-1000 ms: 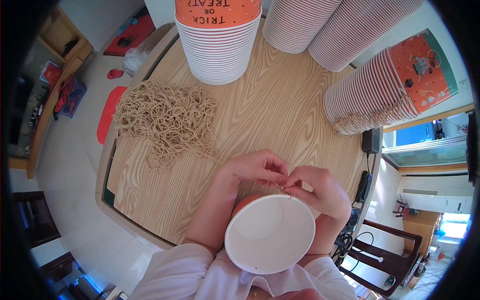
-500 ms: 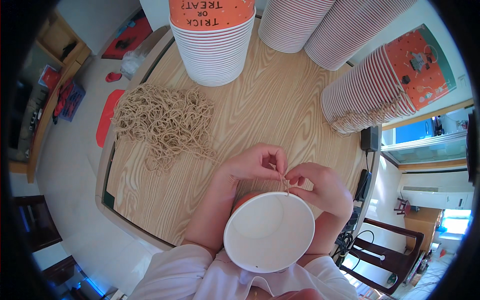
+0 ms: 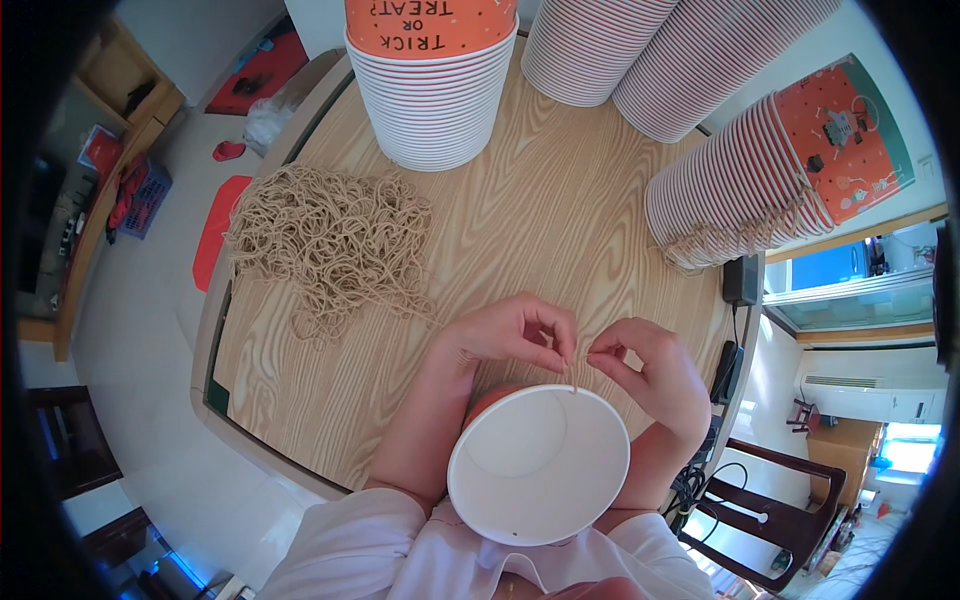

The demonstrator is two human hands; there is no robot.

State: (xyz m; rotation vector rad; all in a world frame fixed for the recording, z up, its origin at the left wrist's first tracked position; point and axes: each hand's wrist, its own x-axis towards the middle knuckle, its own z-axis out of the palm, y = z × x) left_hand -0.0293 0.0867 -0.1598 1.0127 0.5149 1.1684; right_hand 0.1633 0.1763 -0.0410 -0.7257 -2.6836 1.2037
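Head view: left hand (image 3: pixel 525 332) pinches cord (image 3: pixel 573 377); right hand (image 3: pixel 655 375) just beside, fingertips nearly together, grip unclear; bucket (image 3: pixel 535 475) bodyward of fingers, apparently propped on torso (image 3: pixel 430 560), freeing both.

Left of the wood-grain table (image 3: pixel 530 210) I see a red slipper (image 3: pixel 228 150) and blue basket (image 3: pixel 146 207); right, a dark chair (image 3: pixel 785 530).

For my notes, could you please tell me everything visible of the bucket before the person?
The bucket is round, apparently paper: white inside, orange showing outside, with a white rim. It tilts before the white shirt, mouth toward the camera. Tan cord touches its far rim, pinched by the left hand. A small dark spot marks the near inside.
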